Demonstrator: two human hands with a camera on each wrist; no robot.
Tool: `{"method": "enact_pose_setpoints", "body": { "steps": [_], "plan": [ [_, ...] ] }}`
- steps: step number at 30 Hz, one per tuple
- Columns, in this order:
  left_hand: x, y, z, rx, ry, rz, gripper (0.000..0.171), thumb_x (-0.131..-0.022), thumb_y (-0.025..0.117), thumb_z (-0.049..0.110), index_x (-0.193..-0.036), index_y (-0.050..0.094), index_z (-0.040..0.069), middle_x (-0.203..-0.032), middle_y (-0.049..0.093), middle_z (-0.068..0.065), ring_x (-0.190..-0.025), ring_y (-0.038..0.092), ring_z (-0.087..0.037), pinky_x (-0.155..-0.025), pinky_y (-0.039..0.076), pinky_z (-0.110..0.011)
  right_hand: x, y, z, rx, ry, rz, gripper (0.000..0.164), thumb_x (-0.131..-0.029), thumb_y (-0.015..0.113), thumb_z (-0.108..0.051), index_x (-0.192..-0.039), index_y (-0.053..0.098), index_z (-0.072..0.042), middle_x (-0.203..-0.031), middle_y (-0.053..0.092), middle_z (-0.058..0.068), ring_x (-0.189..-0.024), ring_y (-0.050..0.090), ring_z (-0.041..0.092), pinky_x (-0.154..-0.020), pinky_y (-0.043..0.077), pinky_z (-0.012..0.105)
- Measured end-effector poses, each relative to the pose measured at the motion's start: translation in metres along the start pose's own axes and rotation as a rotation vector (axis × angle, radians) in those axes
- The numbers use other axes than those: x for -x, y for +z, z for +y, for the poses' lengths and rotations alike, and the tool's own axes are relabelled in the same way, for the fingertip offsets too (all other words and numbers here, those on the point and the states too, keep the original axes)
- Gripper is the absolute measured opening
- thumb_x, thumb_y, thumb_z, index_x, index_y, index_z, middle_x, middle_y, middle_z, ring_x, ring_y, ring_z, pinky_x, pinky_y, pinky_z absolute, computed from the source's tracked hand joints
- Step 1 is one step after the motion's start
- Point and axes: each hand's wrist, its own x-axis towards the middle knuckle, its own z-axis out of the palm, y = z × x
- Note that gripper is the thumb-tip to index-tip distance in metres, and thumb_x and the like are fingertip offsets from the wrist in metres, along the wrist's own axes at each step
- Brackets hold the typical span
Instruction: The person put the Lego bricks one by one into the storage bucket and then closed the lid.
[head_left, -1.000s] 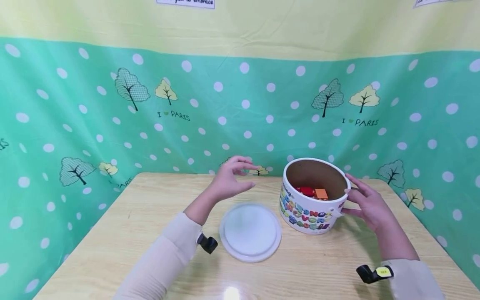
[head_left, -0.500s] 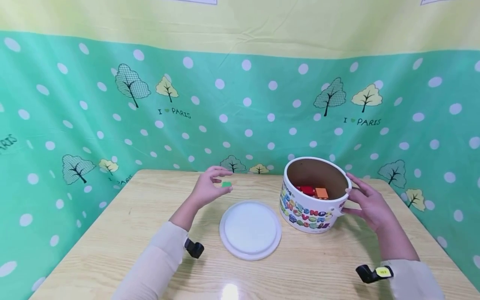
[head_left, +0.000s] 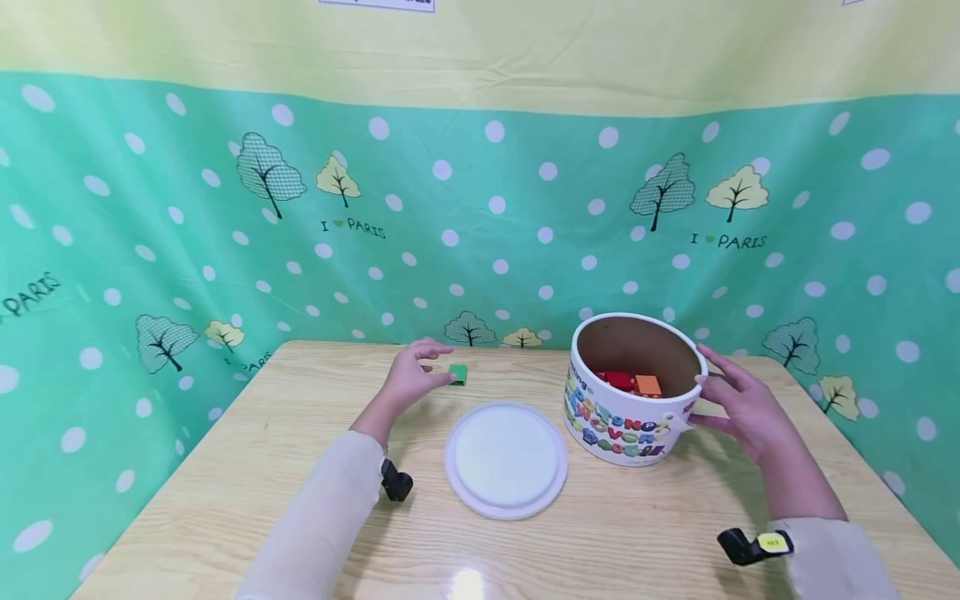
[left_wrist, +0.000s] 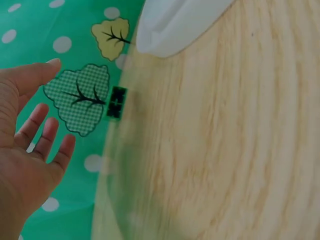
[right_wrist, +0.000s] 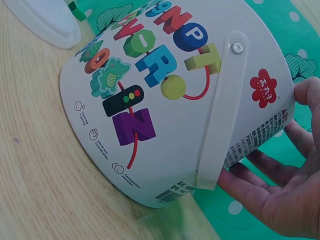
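My left hand [head_left: 411, 379] is held over the back of the table with its fingers apart and nothing between them. Just past its fingertips lies a small green block [head_left: 458, 375], whose dark hollow side shows in the left wrist view. On the right, my right hand [head_left: 738, 404] holds the side of a white bucket [head_left: 617, 429] near its rim. Colourful printed letters cover the bucket, and a white strap handle [right_wrist: 225, 110] hangs down its side. Inside sit a red block [head_left: 619, 381] and an orange block [head_left: 647, 386]; the rest of the bottom is hidden by the wall.
A round white lid [head_left: 506, 460] lies on the wooden table [head_left: 300, 467], between the left forearm and the bucket. Behind the table's back edge hangs a green dotted curtain [head_left: 420, 200] with printed trees, which also closes in both sides.
My left hand has moved away to the left from beside the bucket, bringing the green block into sight where it lies. The right hand stays on the bucket.
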Motion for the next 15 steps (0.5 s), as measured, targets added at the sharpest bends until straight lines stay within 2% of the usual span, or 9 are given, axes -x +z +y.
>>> {"method": "enact_pose_setpoints", "body": {
  "steps": [7, 15],
  "plan": [
    [-0.008, 0.010, -0.013, -0.041, -0.095, -0.050, 0.055, -0.076, 0.083, 0.012, -0.128, 0.064, 0.012, -0.137, 0.053, -0.005, -0.124, 0.047, -0.030, -0.100, 0.047, -0.046, 0.000, 0.002, -0.001, 0.026, 0.004, 0.005, 0.067, -0.101, 0.054, -0.034, -0.157, 0.019, -0.027, -0.150, 0.027, 0.023, -0.098, 0.057, 0.003, -0.081, 0.058, 0.042],
    [-0.012, 0.019, -0.027, 0.001, -0.127, -0.092, 0.063, -0.074, 0.083, 0.004, -0.132, 0.060, 0.010, -0.146, 0.046, -0.007, -0.128, 0.047, -0.034, -0.105, 0.043, -0.044, -0.001, 0.002, -0.001, 0.033, 0.015, 0.005, 0.065, -0.102, 0.052, -0.032, -0.157, 0.018, -0.028, -0.155, 0.019, 0.024, -0.112, 0.051, 0.017, -0.084, 0.057, 0.045]
  ]
}}
